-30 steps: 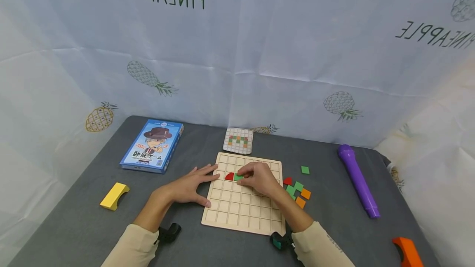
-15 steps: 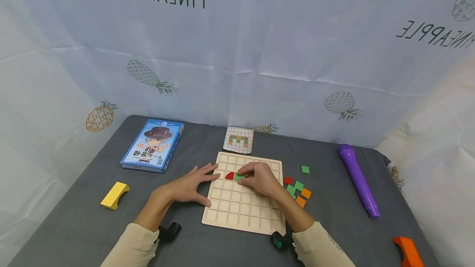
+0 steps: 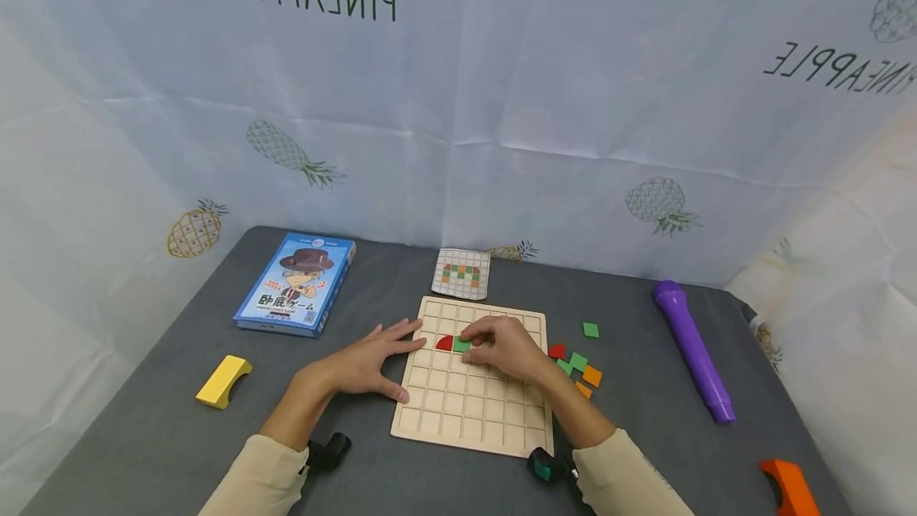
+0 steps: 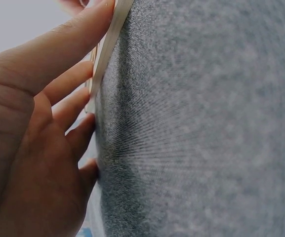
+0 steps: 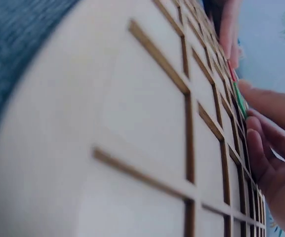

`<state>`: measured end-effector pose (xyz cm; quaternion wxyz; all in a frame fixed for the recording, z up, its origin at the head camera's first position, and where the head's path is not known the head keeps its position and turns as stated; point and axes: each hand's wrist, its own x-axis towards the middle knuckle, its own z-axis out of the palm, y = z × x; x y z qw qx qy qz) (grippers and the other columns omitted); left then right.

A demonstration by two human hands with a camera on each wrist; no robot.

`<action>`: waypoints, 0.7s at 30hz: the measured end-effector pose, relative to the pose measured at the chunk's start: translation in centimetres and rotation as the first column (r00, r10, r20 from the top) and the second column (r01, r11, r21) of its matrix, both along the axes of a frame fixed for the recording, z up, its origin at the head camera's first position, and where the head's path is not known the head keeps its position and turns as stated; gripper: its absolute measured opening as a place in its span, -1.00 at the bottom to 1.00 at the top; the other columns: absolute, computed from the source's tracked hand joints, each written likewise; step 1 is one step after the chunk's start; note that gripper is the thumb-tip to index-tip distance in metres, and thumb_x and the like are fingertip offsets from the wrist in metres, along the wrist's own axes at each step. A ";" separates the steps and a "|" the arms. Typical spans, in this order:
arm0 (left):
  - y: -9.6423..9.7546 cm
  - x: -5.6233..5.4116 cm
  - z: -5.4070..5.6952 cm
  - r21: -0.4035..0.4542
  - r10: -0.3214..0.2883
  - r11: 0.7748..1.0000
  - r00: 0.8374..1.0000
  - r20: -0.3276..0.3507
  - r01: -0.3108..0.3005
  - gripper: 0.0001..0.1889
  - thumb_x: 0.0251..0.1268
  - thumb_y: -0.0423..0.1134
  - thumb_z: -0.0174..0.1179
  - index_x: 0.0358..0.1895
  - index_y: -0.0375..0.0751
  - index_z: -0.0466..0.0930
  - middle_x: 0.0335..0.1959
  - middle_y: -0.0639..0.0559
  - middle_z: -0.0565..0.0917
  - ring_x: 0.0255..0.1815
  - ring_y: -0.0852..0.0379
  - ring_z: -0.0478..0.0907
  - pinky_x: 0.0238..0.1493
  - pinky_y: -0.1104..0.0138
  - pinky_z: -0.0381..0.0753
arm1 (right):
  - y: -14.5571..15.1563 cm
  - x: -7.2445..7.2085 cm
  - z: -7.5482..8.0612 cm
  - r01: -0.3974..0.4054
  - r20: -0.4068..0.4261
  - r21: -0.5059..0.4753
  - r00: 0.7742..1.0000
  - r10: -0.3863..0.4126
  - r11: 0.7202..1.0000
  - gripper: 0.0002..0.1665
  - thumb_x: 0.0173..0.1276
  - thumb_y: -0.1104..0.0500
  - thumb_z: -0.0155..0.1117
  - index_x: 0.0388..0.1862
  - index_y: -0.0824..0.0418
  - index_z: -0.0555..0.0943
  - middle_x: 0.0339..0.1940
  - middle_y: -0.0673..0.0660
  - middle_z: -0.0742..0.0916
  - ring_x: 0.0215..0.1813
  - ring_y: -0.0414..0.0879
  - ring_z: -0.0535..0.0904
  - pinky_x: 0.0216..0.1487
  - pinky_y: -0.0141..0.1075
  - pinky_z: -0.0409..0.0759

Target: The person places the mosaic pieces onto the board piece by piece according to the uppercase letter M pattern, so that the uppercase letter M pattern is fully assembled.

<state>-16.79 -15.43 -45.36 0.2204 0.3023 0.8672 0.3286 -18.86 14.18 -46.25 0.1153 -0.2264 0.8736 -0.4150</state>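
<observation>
A pale wooden grid board (image 3: 451,403) lies on the dark table. On it, a red quarter-circle tile (image 3: 445,342) sits in a cell, with a green square tile (image 3: 461,344) beside it on the right. My right hand (image 3: 507,347) reaches over the board, pinching the green tile at its right side with thumb and fingertips. In the right wrist view, these fingertips (image 5: 251,94) meet the green tile's edge. Spread along the board's left edge, my left hand (image 3: 367,362) touches it with straight fingers; the left wrist view shows its thumb (image 4: 78,32) against the board's side.
Several loose tiles lie right of the board, including an orange one (image 3: 591,376) and a red one (image 3: 556,351). A pattern card (image 3: 460,274) is behind it. Around these are a blue box (image 3: 294,285), yellow block (image 3: 223,381), purple microphone (image 3: 693,349) and orange block (image 3: 790,487).
My right forearm has shifted slightly and now covers more of the loose tiles. Both hands otherwise keep their places, and the tiles on the board look the same.
</observation>
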 end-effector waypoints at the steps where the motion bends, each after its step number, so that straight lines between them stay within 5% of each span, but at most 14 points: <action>1: 0.0 0.0 0.0 0.003 -0.001 1.000 1.000 0.000 0.001 -0.05 0.14 0.02 0.51 0.56 -0.23 0.27 0.71 -0.21 0.00 0.72 -0.36 -0.16 0.60 -0.39 -0.34 | 0.2 0.0 0.0 -0.005 0.017 -0.014 1.000 0.005 1.000 -0.66 0.25 0.12 0.54 0.02 0.08 0.78 -0.02 0.02 0.79 -0.10 -0.19 0.64 -0.07 -0.42 0.64; 8: 0.1 0.0 -0.2 -0.001 -0.007 1.000 1.000 -0.016 0.007 -0.04 0.12 0.03 0.51 0.56 -0.23 0.28 0.71 -0.21 0.01 0.72 -0.35 -0.13 0.61 -0.39 -0.32 | 2.2 0.5 0.6 0.004 0.040 -0.118 0.999 0.001 0.993 -0.55 0.31 0.07 0.49 0.16 0.15 0.71 -0.04 0.14 0.77 -0.12 -0.19 0.63 -0.08 -0.41 0.64; 21: 0.1 0.1 0.0 0.008 -0.006 1.000 1.000 0.008 0.006 -0.03 0.13 0.05 0.50 0.57 -0.21 0.26 0.71 -0.21 -0.02 0.72 -0.36 -0.17 0.61 -0.38 -0.31 | 8.1 2.2 2.1 0.087 -0.091 -0.065 0.992 -0.093 0.994 -0.61 0.36 0.05 0.45 0.12 0.14 0.73 0.10 0.13 0.75 -0.16 -0.29 0.57 -0.34 -0.36 0.58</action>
